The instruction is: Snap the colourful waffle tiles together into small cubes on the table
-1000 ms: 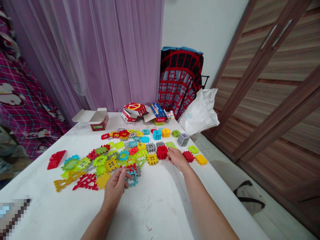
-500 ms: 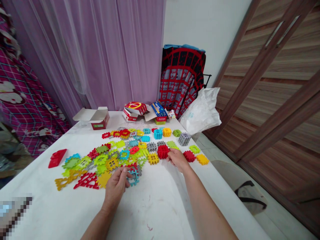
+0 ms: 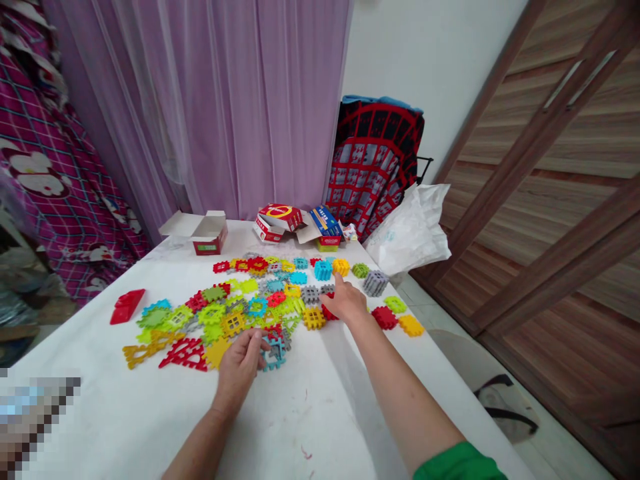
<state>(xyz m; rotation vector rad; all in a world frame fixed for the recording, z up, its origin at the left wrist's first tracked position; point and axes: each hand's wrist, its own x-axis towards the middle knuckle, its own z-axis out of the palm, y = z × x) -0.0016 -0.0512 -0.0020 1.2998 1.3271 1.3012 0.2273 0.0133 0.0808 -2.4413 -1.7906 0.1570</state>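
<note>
Beside a light-blue square frame tile (image 3: pixel 274 355), my left hand (image 3: pixel 239 367) rests low over the table with its fingers loosely bent. Its fingertips come up to the tile's left edge, and I see nothing held. My right hand (image 3: pixel 349 301) reaches over a red stack of notched tiles (image 3: pixel 329 311), which it partly hides. Its fingers are apart, one stretching toward the yellow stack (image 3: pixel 341 267) behind. Close by are a blue stack (image 3: pixel 323 270), a mustard-yellow stack (image 3: pixel 314 319) and a grey stack (image 3: pixel 375 283).
Loose interlocking plastic tiles (image 3: pixel 213 313) spread over the white table (image 3: pixel 300 427). At the left lies a red piece (image 3: pixel 127 306). Cardboard boxes (image 3: pixel 210 241) and a white bag (image 3: pixel 413 230) stand at the back. Red and yellow tiles (image 3: pixel 411 325) lie near the right edge.
My right hand has let go of the red stack's side and moved over it, a finger now stretched forward. My left hand stays by the blue tile. The view has shifted slightly.
</note>
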